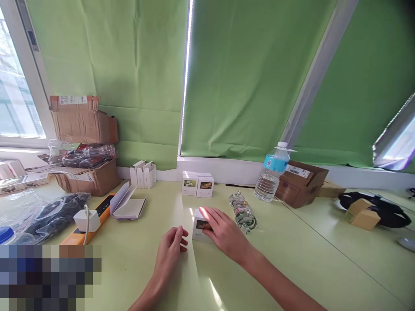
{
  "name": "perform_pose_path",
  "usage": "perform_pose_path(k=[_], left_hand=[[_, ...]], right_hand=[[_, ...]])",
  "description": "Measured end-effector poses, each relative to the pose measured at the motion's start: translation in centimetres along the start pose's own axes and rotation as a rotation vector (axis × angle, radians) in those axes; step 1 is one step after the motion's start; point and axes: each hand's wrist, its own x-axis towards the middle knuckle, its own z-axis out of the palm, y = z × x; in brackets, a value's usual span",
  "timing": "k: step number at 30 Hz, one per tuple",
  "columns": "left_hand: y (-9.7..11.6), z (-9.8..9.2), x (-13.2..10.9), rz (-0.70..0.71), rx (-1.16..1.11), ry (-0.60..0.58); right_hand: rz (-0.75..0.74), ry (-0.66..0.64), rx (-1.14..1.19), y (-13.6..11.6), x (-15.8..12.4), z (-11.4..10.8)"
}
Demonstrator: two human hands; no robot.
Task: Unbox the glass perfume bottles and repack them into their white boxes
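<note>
the right hand lays spread fingers over a small white cardboard box on the pale green table; the left hand sits just beside it, fingers loosely curled, holding nothing. two matching white boxes stand closed farther on.

Head cam, fwd + down over green-topped desk, close range
</note>
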Motion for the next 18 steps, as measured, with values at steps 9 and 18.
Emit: perform_pose_path(k=[9, 18], left_hand=[[-0.9, 0.1, 1.0, 0.009, -0.053, -0.063], [-1.5, 0.1, 1.2, 0.004, 0.054, -0.108]], right_hand=[[0.041, -0.020, -0.123, 3.8, 8.5, 6.4], [0.121, 0.072, -0.170, 5.2, 11.6, 10.2]])
